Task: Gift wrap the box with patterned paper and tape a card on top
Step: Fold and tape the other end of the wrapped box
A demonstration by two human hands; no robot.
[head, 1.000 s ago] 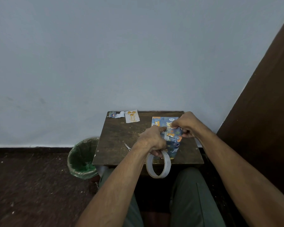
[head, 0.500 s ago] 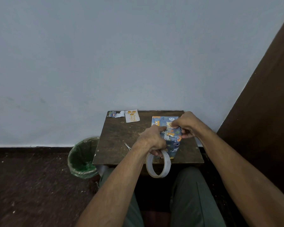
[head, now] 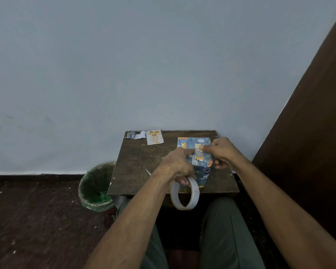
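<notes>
Wooden table (head: 136, 167): left hand (head: 177, 166) grips tape roll (head: 184, 193), right hand (head: 221, 152) pinches half-hidden wrapped box (head: 201, 167)

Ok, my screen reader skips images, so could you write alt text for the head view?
Both hands, left hand and right hand, pinch a fold on a box in animal-patterned paper on a small wooden table. A tape roll hangs from the left fingers; a card lies at the far edge.

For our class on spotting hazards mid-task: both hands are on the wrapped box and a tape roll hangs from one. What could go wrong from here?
1. The tape roll dangles from the left hand past the table edge; it might slip off.
2. The scissors lie beside that forearm and could be knocked.
3. The right hand pinches paper on the box; a pull may tear it.
</notes>
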